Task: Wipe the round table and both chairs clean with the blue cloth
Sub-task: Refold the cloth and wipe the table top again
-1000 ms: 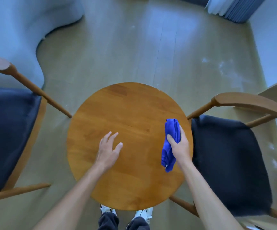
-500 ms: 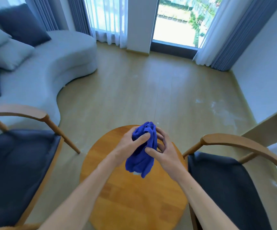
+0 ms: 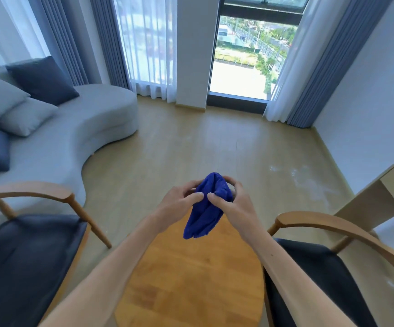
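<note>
Item: blue cloth (image 3: pixel 205 208), bunched, held in the air above the far part of the round wooden tabletop (image 3: pixel 191 274), clear of its surface. Left hand (image 3: pixel 179 204) gripped the cloth's upper left side, thumb pressed on its front. Right hand (image 3: pixel 232 204) gripped the upper right side, fingers curled over the top. Left chair (image 3: pixel 26 244), dark cushion, stood beside the tabletop; right chair (image 3: pixel 328 267), likewise cushioned, stood opposite. Grey sofa (image 3: pixel 78 128) with cushions lay beyond the left chair.
</note>
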Motion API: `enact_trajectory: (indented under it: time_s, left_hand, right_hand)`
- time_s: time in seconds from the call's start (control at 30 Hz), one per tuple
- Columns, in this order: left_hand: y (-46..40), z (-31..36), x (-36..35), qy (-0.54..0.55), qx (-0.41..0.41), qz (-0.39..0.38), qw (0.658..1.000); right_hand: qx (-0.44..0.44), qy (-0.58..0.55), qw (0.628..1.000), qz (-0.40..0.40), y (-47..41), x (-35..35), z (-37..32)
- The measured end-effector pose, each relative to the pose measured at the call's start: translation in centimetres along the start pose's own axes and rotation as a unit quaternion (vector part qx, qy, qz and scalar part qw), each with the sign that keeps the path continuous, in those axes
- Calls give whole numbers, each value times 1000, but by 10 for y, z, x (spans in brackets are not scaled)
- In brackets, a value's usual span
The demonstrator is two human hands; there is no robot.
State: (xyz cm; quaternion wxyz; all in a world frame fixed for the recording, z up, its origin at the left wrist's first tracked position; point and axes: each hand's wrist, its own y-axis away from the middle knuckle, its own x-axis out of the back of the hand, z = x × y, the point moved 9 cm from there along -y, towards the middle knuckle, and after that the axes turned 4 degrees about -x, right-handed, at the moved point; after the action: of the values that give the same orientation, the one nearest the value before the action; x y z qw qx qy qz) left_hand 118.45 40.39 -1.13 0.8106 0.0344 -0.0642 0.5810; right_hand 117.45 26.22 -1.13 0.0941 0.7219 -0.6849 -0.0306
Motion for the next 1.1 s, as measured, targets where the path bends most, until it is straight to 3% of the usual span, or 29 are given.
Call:
enact_trajectory:
  time_s: [0.27,0.37,0.47,0.57,0.63,0.7,0.87,1.1]
  left_hand:
    - [-7,19,34,-138,-22,19,990]
    - [-3,16,30,-131,2,-3,991]
    - [2,19,23,-203,-13,-43,978]
    - [1,28,28,-243,-23,-60,968]
    - [0,34,26,-263,-23,-92,960]
    - [-1,40,22,-305,-29,-121,944]
    - [5,19,17,-400,-38,-121,908]
    - [37,-102,2,-424,25,-107,899]
  right_hand:
    - [-21,-50,998,-8,0,36,-12]
    - [-32,-60,997,-45,0,35,-13]
    - [-38,-54,992,-104,0,34,-17]
    - [-9,122,983,-133,-1,42,-25]
    - [42,305,944,-118,-4,45,-35]
    - [84,416,899,-111,-5,40,-40]
    - [93,511,846,-120,1,25,-14]
    - [40,541,831,-120,1,7,92]
